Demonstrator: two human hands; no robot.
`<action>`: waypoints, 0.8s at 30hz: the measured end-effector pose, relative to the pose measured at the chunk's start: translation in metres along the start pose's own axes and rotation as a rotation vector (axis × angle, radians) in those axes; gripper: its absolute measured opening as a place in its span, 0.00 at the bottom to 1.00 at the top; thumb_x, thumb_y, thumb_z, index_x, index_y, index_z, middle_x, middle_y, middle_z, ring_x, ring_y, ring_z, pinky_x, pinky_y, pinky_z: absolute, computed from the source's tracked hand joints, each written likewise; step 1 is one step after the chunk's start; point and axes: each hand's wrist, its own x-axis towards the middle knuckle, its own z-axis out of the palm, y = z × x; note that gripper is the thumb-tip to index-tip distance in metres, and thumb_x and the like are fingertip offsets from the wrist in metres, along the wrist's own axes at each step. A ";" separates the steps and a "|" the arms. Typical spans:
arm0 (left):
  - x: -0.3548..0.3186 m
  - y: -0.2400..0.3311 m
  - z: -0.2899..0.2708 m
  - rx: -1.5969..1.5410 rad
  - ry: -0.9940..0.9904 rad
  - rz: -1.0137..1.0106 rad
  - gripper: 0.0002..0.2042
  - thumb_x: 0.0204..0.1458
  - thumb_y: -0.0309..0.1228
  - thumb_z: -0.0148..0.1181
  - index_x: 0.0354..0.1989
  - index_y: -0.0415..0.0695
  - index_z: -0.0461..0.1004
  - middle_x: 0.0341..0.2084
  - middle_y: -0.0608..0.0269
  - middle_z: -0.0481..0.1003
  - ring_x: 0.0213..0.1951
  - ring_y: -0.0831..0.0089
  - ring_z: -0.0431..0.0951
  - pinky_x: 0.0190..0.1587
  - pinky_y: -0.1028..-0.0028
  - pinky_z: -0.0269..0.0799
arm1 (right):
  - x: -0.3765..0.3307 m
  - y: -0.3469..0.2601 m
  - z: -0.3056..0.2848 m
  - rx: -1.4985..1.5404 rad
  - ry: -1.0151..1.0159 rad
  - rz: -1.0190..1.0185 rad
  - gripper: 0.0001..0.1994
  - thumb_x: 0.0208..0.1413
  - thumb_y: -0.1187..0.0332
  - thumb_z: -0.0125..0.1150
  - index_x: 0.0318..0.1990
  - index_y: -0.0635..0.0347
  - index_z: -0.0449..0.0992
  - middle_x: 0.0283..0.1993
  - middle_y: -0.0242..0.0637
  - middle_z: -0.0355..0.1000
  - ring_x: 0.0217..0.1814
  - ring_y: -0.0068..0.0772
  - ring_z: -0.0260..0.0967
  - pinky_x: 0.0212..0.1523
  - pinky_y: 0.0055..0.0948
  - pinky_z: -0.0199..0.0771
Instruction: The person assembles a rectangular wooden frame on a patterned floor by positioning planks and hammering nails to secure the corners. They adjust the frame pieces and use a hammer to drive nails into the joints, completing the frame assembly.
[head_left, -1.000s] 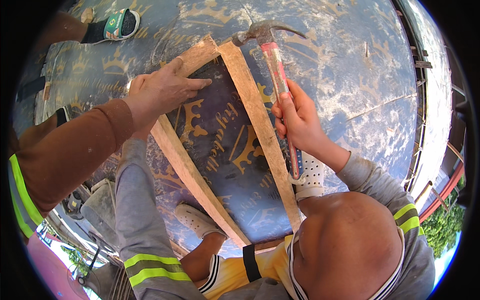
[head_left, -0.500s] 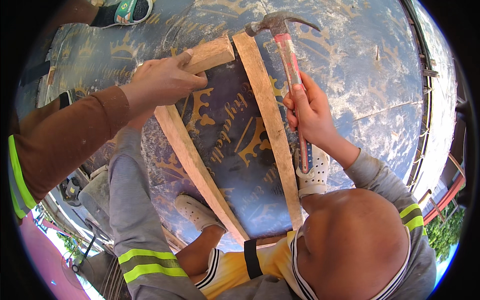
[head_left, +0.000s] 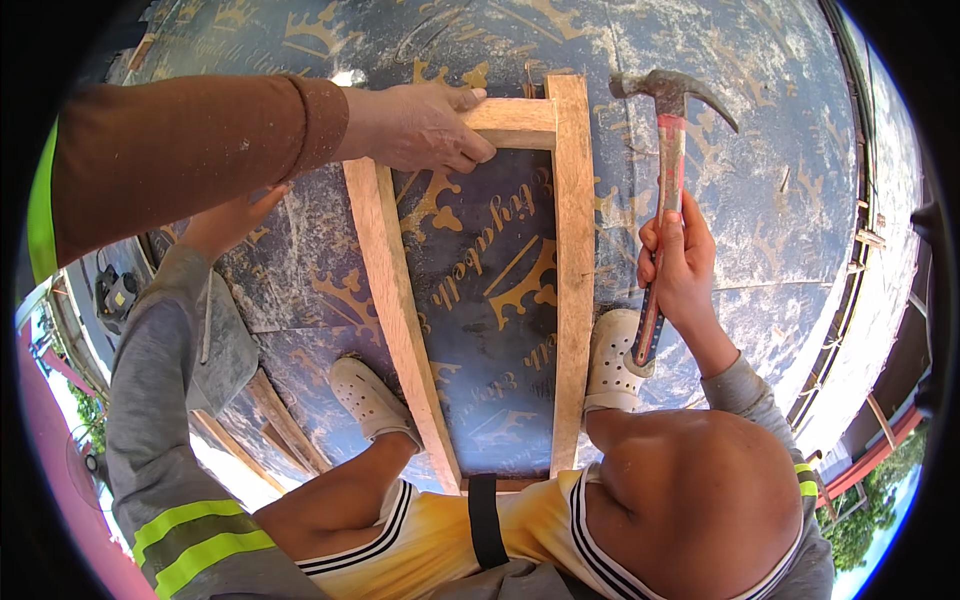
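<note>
Crouching closest: a co-worker (head_left: 690, 500) in a yellow shirt and grey sleeves with reflective bands is filling the lower edge, head seen from above.
Shoes: the co-worker's white shoes (head_left: 612, 365) are resting on the dark panel (head_left: 760, 200), one just outside each long rail of the wooden frame (head_left: 572, 250).
Blocking: the co-worker's head and shoulders are hiding the near end of the frame.
Hammer: the co-worker's hand (head_left: 680, 265) is gripping a red-handled claw hammer (head_left: 668, 150) just right of the frame, its head level with the far right corner.
Other co-worker hand: it (head_left: 225, 222) is lying on the panel left of the frame, partly under a brown sleeve.
Frame: it is lying flat on the panel, two long rails joined by a short crosspiece at the far end.
Left hand (head_left: 420, 125): it is reaching in from the left and is clamped on the crosspiece, fingers curling over its near edge.
Right hand: it is not showing.
Panel: it is spreading beyond everything, dark with gold crown prints and pale dust.
</note>
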 end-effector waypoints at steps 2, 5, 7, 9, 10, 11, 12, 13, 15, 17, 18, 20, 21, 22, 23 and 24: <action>-0.059 0.031 -0.004 -0.260 -0.123 -0.151 0.28 0.64 0.57 0.44 0.60 0.48 0.59 0.43 0.64 0.69 0.53 0.69 0.73 0.54 0.70 0.78 | 0.006 -0.025 0.007 -0.076 -0.039 -0.013 0.20 0.74 0.64 0.40 0.68 0.64 0.57 0.28 0.27 0.61 0.16 0.14 0.58 0.16 0.17 0.62; -0.140 0.195 -0.002 -1.348 -0.007 -0.965 0.20 0.61 0.52 0.49 0.48 0.47 0.70 0.38 0.55 0.75 0.44 0.58 0.77 0.46 0.60 0.77 | 0.014 -0.045 -0.035 -0.254 -0.076 0.050 0.21 0.74 0.63 0.40 0.67 0.65 0.57 0.28 0.27 0.62 0.16 0.14 0.59 0.15 0.18 0.63; -0.172 0.288 -0.020 -1.507 -0.068 -1.180 0.17 0.59 0.48 0.52 0.39 0.46 0.78 0.34 0.50 0.78 0.38 0.50 0.79 0.40 0.54 0.76 | 0.034 -0.071 -0.041 -0.368 -0.149 0.132 0.21 0.74 0.63 0.41 0.67 0.65 0.58 0.28 0.26 0.62 0.16 0.14 0.59 0.14 0.18 0.63; -0.156 0.342 -0.036 -1.524 0.013 -1.365 0.17 0.57 0.45 0.53 0.36 0.45 0.81 0.34 0.46 0.80 0.36 0.46 0.80 0.38 0.51 0.76 | 0.058 -0.091 -0.055 -0.598 -0.233 0.099 0.22 0.74 0.62 0.41 0.68 0.64 0.58 0.28 0.26 0.63 0.16 0.13 0.59 0.14 0.18 0.63; -0.143 0.351 -0.042 -1.615 0.036 -1.351 0.17 0.57 0.44 0.54 0.37 0.44 0.81 0.35 0.45 0.80 0.37 0.45 0.80 0.40 0.50 0.76 | 0.068 -0.098 -0.064 -0.722 -0.213 0.071 0.22 0.73 0.62 0.42 0.69 0.62 0.58 0.28 0.26 0.63 0.16 0.13 0.59 0.14 0.18 0.63; -0.130 0.354 -0.053 -1.714 0.060 -1.325 0.17 0.57 0.44 0.54 0.37 0.43 0.81 0.35 0.44 0.80 0.39 0.44 0.80 0.41 0.50 0.76 | 0.081 -0.106 -0.072 -0.826 -0.208 0.090 0.22 0.73 0.61 0.44 0.70 0.60 0.58 0.27 0.26 0.63 0.16 0.14 0.59 0.14 0.20 0.63; -0.121 0.355 -0.066 -1.814 0.084 -1.294 0.17 0.57 0.43 0.54 0.38 0.42 0.80 0.36 0.43 0.79 0.40 0.44 0.79 0.43 0.49 0.75 | 0.095 -0.113 -0.077 -0.896 -0.191 0.115 0.22 0.73 0.61 0.44 0.69 0.59 0.58 0.27 0.26 0.63 0.16 0.15 0.59 0.14 0.21 0.63; -0.114 0.347 -0.075 -1.896 0.008 -1.208 0.14 0.58 0.41 0.55 0.41 0.43 0.78 0.37 0.48 0.78 0.41 0.49 0.79 0.43 0.53 0.76 | 0.109 -0.121 -0.082 -0.964 -0.169 0.132 0.22 0.73 0.61 0.45 0.69 0.58 0.58 0.26 0.26 0.63 0.16 0.15 0.59 0.13 0.22 0.63; -0.115 0.326 -0.087 -2.029 -0.153 -1.017 0.11 0.61 0.35 0.57 0.47 0.43 0.74 0.38 0.58 0.76 0.43 0.61 0.80 0.44 0.61 0.79 | 0.137 -0.122 -0.096 -1.017 -0.134 0.104 0.22 0.73 0.61 0.45 0.69 0.58 0.58 0.25 0.26 0.63 0.15 0.16 0.60 0.13 0.23 0.63; -0.117 0.335 -0.097 -2.033 -0.029 -1.247 0.09 0.57 0.32 0.60 0.41 0.42 0.76 0.35 0.54 0.78 0.39 0.57 0.80 0.42 0.58 0.76 | 0.153 -0.102 -0.096 -1.012 -0.112 0.027 0.20 0.73 0.61 0.45 0.67 0.58 0.60 0.24 0.26 0.63 0.15 0.17 0.60 0.13 0.24 0.63; -0.118 0.336 -0.099 -2.018 0.040 -1.352 0.07 0.55 0.31 0.61 0.38 0.41 0.77 0.34 0.53 0.78 0.37 0.55 0.80 0.41 0.57 0.75 | 0.160 -0.092 -0.094 -0.971 -0.116 -0.018 0.20 0.72 0.61 0.45 0.66 0.58 0.61 0.24 0.27 0.63 0.14 0.17 0.60 0.13 0.24 0.63; -0.122 0.341 -0.102 -1.995 -0.002 -1.350 0.08 0.56 0.32 0.61 0.40 0.41 0.76 0.35 0.53 0.78 0.39 0.54 0.80 0.42 0.56 0.75 | 0.159 -0.075 -0.088 -0.903 -0.116 -0.052 0.16 0.73 0.62 0.44 0.62 0.59 0.63 0.24 0.27 0.63 0.13 0.18 0.59 0.12 0.25 0.63; -0.123 0.342 -0.103 -1.981 -0.016 -1.340 0.09 0.57 0.32 0.60 0.40 0.41 0.76 0.35 0.53 0.78 0.39 0.54 0.80 0.42 0.56 0.75 | 0.157 -0.069 -0.082 -0.910 -0.109 -0.082 0.16 0.73 0.62 0.44 0.61 0.58 0.63 0.24 0.28 0.63 0.13 0.18 0.59 0.12 0.25 0.64; -0.124 0.344 -0.104 -1.963 -0.030 -1.329 0.09 0.57 0.32 0.60 0.41 0.41 0.76 0.35 0.53 0.78 0.39 0.54 0.80 0.43 0.56 0.75 | 0.154 -0.064 -0.078 -0.888 -0.091 -0.070 0.14 0.72 0.62 0.44 0.58 0.58 0.64 0.24 0.28 0.63 0.13 0.18 0.60 0.13 0.26 0.64; -0.118 0.345 -0.099 -1.939 -0.017 -1.326 0.09 0.57 0.32 0.60 0.41 0.41 0.76 0.36 0.53 0.78 0.40 0.53 0.80 0.43 0.55 0.75 | 0.155 -0.066 -0.081 -0.881 -0.061 -0.071 0.13 0.72 0.62 0.45 0.55 0.59 0.65 0.24 0.28 0.63 0.13 0.19 0.60 0.13 0.26 0.64; -0.114 0.345 -0.097 -1.918 -0.015 -1.318 0.09 0.57 0.32 0.60 0.41 0.40 0.76 0.36 0.53 0.78 0.40 0.53 0.80 0.43 0.55 0.75 | 0.156 -0.061 -0.081 -0.894 -0.049 -0.061 0.11 0.72 0.62 0.46 0.51 0.59 0.66 0.23 0.28 0.62 0.13 0.20 0.60 0.13 0.27 0.64</action>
